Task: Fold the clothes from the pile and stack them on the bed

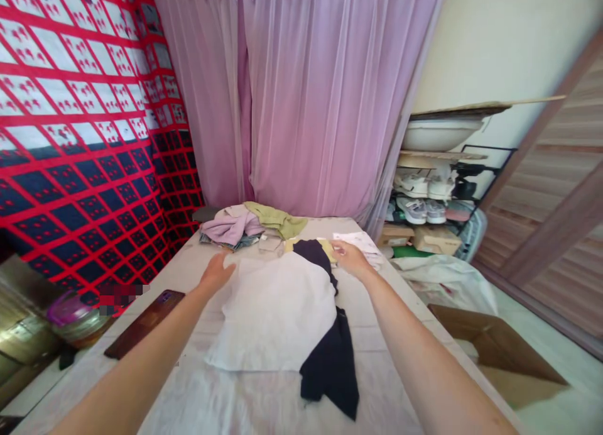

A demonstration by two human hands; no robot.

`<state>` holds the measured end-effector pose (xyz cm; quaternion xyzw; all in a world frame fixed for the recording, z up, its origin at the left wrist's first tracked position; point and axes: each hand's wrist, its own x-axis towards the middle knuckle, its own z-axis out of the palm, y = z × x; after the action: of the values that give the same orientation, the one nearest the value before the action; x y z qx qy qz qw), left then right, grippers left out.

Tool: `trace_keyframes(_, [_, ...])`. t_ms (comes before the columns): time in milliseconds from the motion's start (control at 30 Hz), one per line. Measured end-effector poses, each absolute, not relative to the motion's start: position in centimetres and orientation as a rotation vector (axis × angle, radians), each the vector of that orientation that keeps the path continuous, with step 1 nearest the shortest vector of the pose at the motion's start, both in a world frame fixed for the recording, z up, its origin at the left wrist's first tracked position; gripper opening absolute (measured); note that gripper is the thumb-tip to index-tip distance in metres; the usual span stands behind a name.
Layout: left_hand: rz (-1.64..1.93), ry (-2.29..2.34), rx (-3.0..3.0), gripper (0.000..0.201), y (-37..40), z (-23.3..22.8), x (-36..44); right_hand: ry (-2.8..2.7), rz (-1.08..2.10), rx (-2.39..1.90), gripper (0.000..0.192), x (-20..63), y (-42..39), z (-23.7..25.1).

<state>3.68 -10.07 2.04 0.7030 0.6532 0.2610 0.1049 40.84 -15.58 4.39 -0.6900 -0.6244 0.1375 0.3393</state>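
Observation:
On the bed lies a white garment with black sleeves, seemingly a T-shirt (277,315), spread out with its dark parts on the right side. Beside the garment's upper left edge is my left hand (218,273), its thumb and fingers apart; nothing shows in it. My right hand (351,258) is just right of the upper black sleeve, close to a folded yellow cloth (325,243). Its fingers are slightly curled and apart, and I see nothing held. Behind that hand lies a white patterned cloth (360,241).
A lilac garment (233,226) and an olive-green garment (277,220) are piled at the bed's far end. A dark phone-like object (146,322) rests at the left. An open cardboard box (494,347) and a shoe rack (431,202) stand right of the bed.

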Motion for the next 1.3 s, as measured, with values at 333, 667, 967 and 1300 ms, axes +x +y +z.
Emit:
trace_keyframes(333, [0.318, 2.071, 2.108, 0.043, -14.3, -4.6, 1.2, -1.715, 0.167, -2.300, 0.033, 40.0, -25.0, -4.4])
trace_keyframes(667, [0.335, 2.215, 2.110, 0.034, -13.2, -6.0, 3.3, -1.672, 0.073, -2.525, 0.029, 39.0, -26.1, -3.0])
trace_keyframes(967, [0.274, 2.170, 1.972, 0.057, -10.3, -4.8, 3.5, -1.480, 0.141, -2.591, 0.035, 43.8, -24.7, -1.3])
trace_keyframes(1300, [0.206, 2.066, 2.132, 0.048, -3.5, -3.9, 3.5, -1.778, 0.066, -2.280, 0.020, 41.6, -16.9, -4.4])
